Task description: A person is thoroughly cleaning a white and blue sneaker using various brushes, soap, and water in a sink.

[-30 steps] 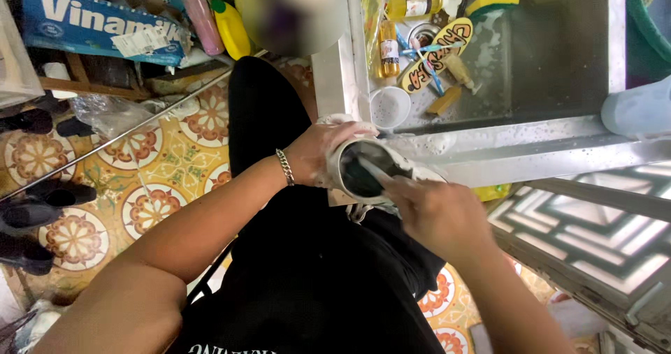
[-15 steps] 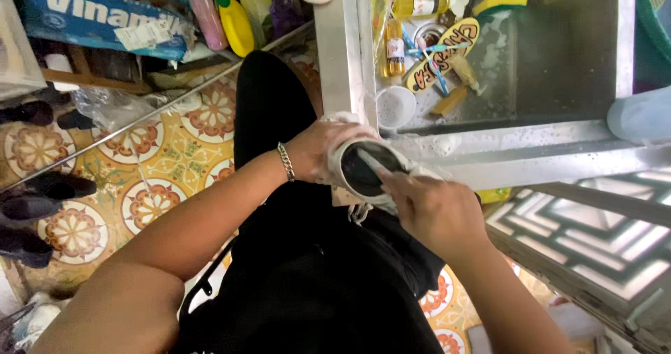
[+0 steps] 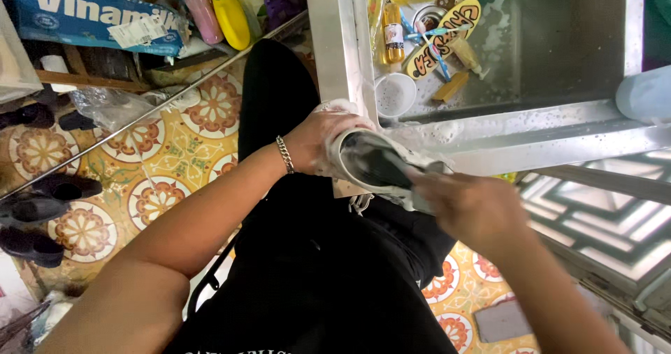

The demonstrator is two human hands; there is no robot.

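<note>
white shoe (image 3: 374, 164) held sideways over lap, just beside steel sink (image 3: 489, 141) rim. left hand (image 3: 318, 139) clamped round heel end. right hand (image 3: 468, 207) closed at toe end, blurred; exact grip cannot be told. shoe judged light, soft-sided, wet and soapy, likely slippery. firmest hold: heel and sole.

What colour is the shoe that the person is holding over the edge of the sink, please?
The shoe is white with a dark inside, shown in the head view.
</note>
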